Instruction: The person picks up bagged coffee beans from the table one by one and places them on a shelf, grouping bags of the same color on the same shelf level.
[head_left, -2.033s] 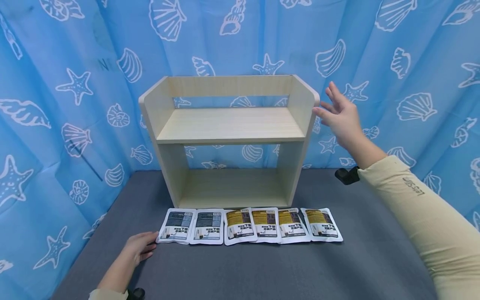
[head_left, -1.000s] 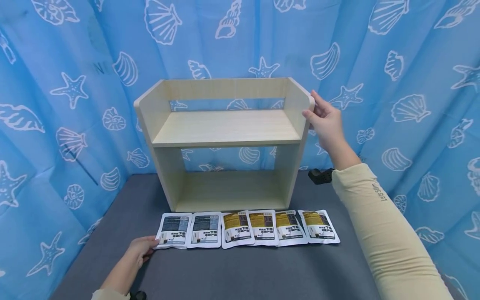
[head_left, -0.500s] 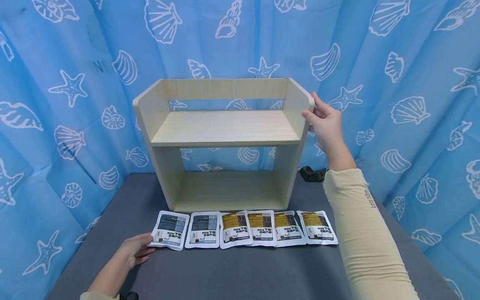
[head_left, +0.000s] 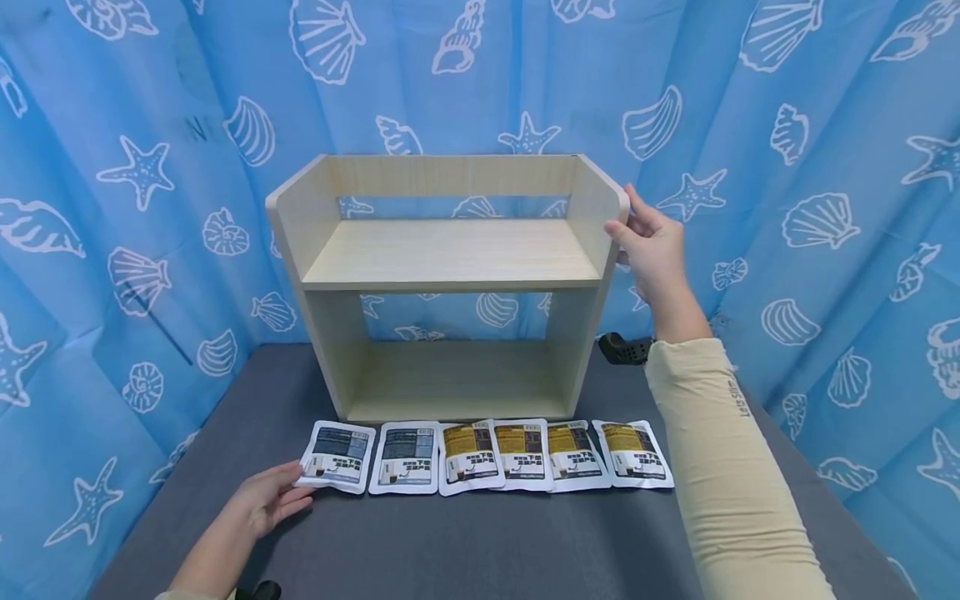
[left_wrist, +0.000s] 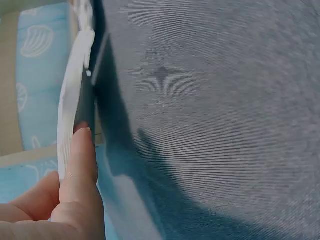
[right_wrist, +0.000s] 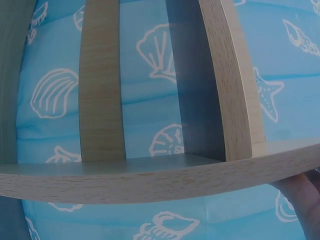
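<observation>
My left hand (head_left: 264, 502) pinches the lower left corner of the leftmost pouch (head_left: 337, 455), a flat white sachet with a dark blue label. In the left wrist view this pouch (left_wrist: 71, 95) shows edge-on, raised off the cloth, with the thumb and fingers on its two faces. My right hand (head_left: 654, 248) grips the front edge of the right side panel of a pale wooden two-tier shelf (head_left: 450, 250), thumb on the inner face. The right wrist view shows the panel edge (right_wrist: 150, 186) and part of the hand (right_wrist: 302, 200) at the lower right.
Along the foot of the shelf lies a row of pouches: another with a blue label (head_left: 405, 457), then several with yellow-brown labels (head_left: 522, 454), some overlapping. Dark grey cloth (head_left: 465, 542) covers the table. A blue curtain (head_left: 750, 167) with white shells hangs behind.
My right hand has come in from the right and taken hold of the shelf's side panel. My left hand has drawn the leftmost pouch slightly left, tilting it and opening a gap beside its neighbour.
</observation>
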